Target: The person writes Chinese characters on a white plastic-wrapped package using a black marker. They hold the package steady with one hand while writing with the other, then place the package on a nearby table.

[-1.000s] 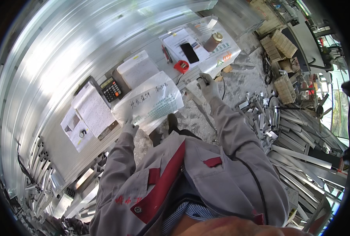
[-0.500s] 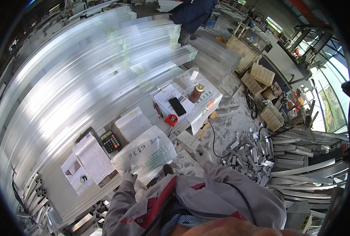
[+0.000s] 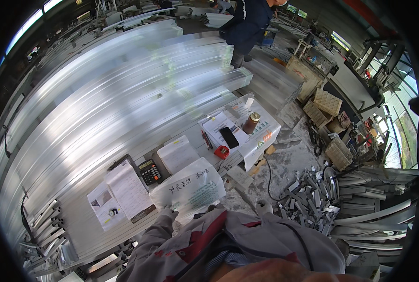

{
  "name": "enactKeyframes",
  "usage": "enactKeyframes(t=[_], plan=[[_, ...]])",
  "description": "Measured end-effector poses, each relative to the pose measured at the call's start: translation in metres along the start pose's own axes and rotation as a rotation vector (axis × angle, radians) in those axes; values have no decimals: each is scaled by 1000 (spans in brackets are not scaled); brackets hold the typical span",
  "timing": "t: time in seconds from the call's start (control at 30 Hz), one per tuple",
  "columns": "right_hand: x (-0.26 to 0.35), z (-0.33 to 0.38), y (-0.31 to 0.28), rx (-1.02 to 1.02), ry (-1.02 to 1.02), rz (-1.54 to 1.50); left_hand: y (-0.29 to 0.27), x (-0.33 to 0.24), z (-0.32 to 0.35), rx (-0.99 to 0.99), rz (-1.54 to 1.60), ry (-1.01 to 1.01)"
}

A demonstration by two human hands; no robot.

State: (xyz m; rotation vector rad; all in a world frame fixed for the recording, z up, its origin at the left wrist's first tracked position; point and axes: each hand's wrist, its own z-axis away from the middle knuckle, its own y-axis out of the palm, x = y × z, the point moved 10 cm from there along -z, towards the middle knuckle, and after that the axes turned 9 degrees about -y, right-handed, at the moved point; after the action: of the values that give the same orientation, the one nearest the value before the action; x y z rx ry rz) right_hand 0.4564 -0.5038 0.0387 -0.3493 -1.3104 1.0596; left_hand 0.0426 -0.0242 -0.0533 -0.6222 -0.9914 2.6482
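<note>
My left hand (image 3: 170, 213), in a pale glove, is at the lower left edge of a white printed plastic sheet (image 3: 190, 185) with dark handwriting. That sheet hangs over the near edge of the table. Its fingers are too small to tell whether they grip the sheet. My right hand (image 3: 264, 207), also pale-gloved, is low beside my body, right of the sheet. Apart from it, farther off, is a pale flat rectangular piece (image 3: 240, 178). The right fingers are foreshortened, and no held thing shows. Beyond the sheet are an open notebook (image 3: 178, 155) and a black calculator (image 3: 150, 172).
A clipboard with papers (image 3: 214, 126), black phone (image 3: 229, 137), red tape measure (image 3: 222, 152) and brown bottle (image 3: 251, 122) lie on the table's right part. Long shiny metal profiles (image 3: 106, 108) are stacked behind. Metal offcuts (image 3: 313, 197) cover floor at right. A person (image 3: 249, 26) stands beyond.
The view has shifted, so the table appears lower and farther right. My right hand has drawn back toward my body, away from the pale flat piece. My left hand stays by the sheet.
</note>
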Motion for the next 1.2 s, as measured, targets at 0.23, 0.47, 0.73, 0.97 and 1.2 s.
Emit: enactKeyframes(t=[0.23,0.47,0.73,0.97,1.2], plan=[[40,-2,18,0,-139,-97,-5,-2,5,-1,75,-7],[49,4,15,51,-115,-23,-8,-4,4,-134,109,45],[46,10,15,35,-161,3,4,3,-7,-93,101,23],[29,13,18,26,-107,-46,3,3,-6,-57,169,4],[30,22,6,29,-60,27,-3,2,-3,-178,180,58]])
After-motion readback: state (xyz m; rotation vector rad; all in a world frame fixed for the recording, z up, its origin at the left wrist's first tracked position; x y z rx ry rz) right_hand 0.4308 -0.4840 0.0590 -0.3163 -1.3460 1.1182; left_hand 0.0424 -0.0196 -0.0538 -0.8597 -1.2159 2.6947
